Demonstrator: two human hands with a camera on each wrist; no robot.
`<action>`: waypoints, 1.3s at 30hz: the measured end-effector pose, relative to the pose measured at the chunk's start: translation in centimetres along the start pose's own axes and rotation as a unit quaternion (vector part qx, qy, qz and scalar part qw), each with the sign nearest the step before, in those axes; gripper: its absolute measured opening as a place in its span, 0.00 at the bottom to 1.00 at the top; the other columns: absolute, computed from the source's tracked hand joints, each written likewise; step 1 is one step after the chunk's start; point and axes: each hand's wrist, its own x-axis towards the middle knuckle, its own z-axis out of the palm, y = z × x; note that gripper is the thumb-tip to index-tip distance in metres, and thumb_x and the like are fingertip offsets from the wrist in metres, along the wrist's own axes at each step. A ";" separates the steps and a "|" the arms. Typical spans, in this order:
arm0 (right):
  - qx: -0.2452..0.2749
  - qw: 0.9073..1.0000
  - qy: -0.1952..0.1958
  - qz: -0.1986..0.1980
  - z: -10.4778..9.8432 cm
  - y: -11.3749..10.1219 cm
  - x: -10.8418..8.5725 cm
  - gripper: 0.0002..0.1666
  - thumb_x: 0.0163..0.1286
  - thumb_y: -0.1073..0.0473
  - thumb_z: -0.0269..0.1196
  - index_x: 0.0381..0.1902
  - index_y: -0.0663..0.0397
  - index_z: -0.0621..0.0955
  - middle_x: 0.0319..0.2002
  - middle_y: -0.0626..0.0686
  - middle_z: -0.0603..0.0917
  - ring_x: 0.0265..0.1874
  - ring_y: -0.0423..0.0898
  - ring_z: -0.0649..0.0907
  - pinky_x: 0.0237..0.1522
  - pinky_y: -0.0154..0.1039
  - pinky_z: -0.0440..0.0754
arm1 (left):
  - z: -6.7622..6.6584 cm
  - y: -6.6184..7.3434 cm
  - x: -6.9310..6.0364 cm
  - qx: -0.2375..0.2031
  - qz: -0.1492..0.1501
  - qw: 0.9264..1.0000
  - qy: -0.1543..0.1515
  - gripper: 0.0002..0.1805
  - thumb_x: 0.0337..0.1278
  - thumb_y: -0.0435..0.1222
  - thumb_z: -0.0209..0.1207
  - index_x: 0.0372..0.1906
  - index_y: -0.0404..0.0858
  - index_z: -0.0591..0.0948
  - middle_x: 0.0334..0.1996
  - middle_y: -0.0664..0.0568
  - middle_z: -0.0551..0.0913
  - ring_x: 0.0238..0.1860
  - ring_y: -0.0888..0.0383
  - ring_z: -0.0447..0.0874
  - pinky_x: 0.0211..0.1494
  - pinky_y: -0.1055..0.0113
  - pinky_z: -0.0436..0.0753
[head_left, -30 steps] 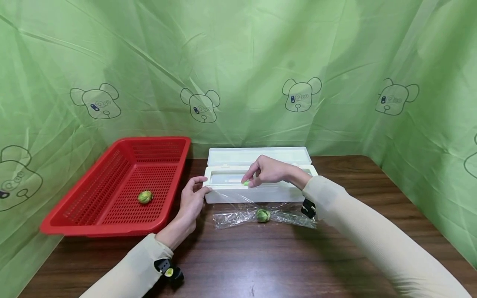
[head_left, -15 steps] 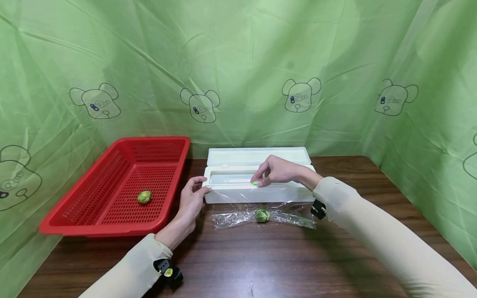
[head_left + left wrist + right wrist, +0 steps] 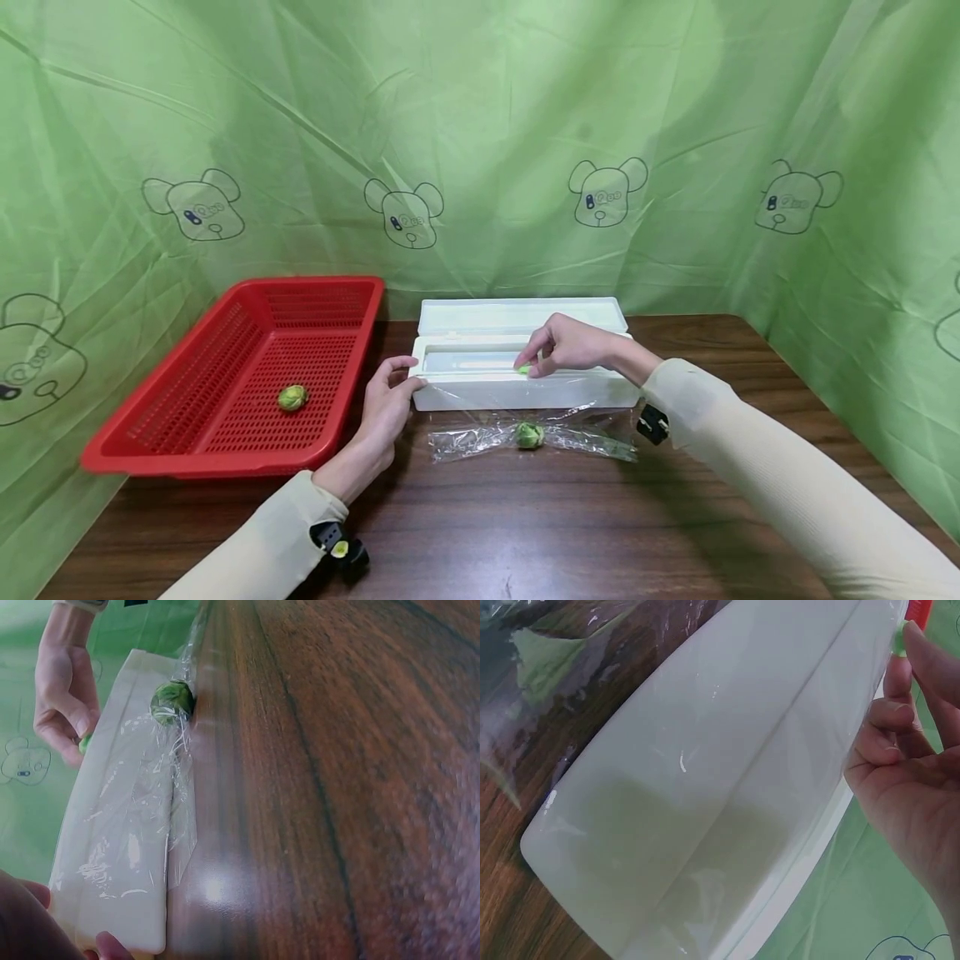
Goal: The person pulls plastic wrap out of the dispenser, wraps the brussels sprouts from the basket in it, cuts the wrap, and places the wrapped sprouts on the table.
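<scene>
A long white box (image 3: 517,395) stands on the table with its lid (image 3: 517,315) folded back. The left hand (image 3: 386,408) grips the box's left end, thumb at the front edge. Between thumb and fingertips the right hand (image 3: 573,344) pinches a small green slider (image 3: 524,369) on the box's front rim; the slider (image 3: 900,639) also shows in the right wrist view. Clear film (image 3: 472,438) runs from the box down over its front. A green sprout (image 3: 529,435) lies wrapped in the film, in front of the box.
At the left stands a red perforated basket (image 3: 360,350) with one sprout (image 3: 292,397) in it. A green curtain (image 3: 495,125) with bear outlines hangs behind and at both sides of the brown wooden table (image 3: 480,533).
Along the box's front rim, the right hand has moved to the right together with the green slider. The left hand has stayed at the box's left end.
</scene>
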 end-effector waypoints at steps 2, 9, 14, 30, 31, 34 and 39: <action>0.000 1.000 0.001 0.000 -0.1 0.0 -0.2 0.11 0.65 0.70 0.72 0.47 0.63 0.91 0.35 0.53 0.90 0.21 0.38 0.73 0.25 0.31 0.68 | 0.0 0.0 0.0 0.000 0.000 1.000 -0.001 0.20 0.66 0.28 0.61 0.61 0.37 0.78 0.52 0.42 0.76 0.31 0.58 0.73 0.27 0.70 0.69; 0.000 1.000 0.008 0.008 -0.5 0.3 -1.2 0.12 0.65 0.72 0.71 0.47 0.64 0.90 0.34 0.52 0.90 0.21 0.39 0.72 0.25 0.31 0.67 | 0.1 0.0 0.1 0.009 -0.001 1.000 0.001 0.20 0.65 0.28 0.61 0.61 0.37 0.78 0.52 0.42 0.76 0.30 0.57 0.72 0.27 0.71 0.68; -0.003 1.000 0.012 0.008 -0.8 0.7 -1.8 0.12 0.65 0.72 0.71 0.47 0.65 0.90 0.34 0.53 0.89 0.21 0.38 0.71 0.25 0.31 0.67 | 0.1 -0.1 0.2 0.011 -0.004 1.000 0.002 0.20 0.66 0.28 0.61 0.61 0.38 0.79 0.52 0.41 0.76 0.30 0.56 0.72 0.27 0.71 0.68; -0.012 1.000 0.021 0.017 -2.2 2.0 -4.4 0.12 0.65 0.69 0.72 0.47 0.64 0.90 0.36 0.54 0.90 0.23 0.40 0.74 0.27 0.32 0.70 | 0.1 -0.3 0.5 0.015 -0.003 1.000 0.000 0.21 0.65 0.28 0.61 0.62 0.39 0.78 0.53 0.42 0.77 0.31 0.55 0.73 0.28 0.70 0.69; -0.014 1.000 0.021 0.015 -2.3 2.1 -4.5 0.12 0.65 0.69 0.72 0.47 0.64 0.90 0.36 0.54 0.90 0.24 0.40 0.74 0.27 0.32 0.71 | 0.0 -0.4 0.5 0.016 -0.003 1.000 -0.001 0.21 0.65 0.28 0.61 0.62 0.39 0.78 0.53 0.42 0.77 0.31 0.55 0.73 0.28 0.70 0.69; -0.020 1.000 0.019 0.013 -2.5 2.4 -4.9 0.12 0.66 0.69 0.72 0.48 0.63 0.90 0.36 0.53 0.90 0.25 0.41 0.75 0.29 0.32 0.73 | 0.0 -0.4 0.5 0.016 -0.005 1.000 -0.002 0.21 0.65 0.28 0.60 0.62 0.39 0.78 0.54 0.41 0.77 0.30 0.56 0.72 0.28 0.70 0.69; -0.033 0.999 0.018 0.018 -2.8 2.8 -5.4 0.13 0.67 0.69 0.71 0.49 0.63 0.90 0.36 0.52 0.89 0.27 0.42 0.77 0.32 0.33 0.75 | 0.0 -0.3 0.5 0.017 -0.008 1.000 -0.004 0.21 0.66 0.28 0.60 0.62 0.39 0.78 0.53 0.41 0.76 0.28 0.59 0.70 0.28 0.70 0.69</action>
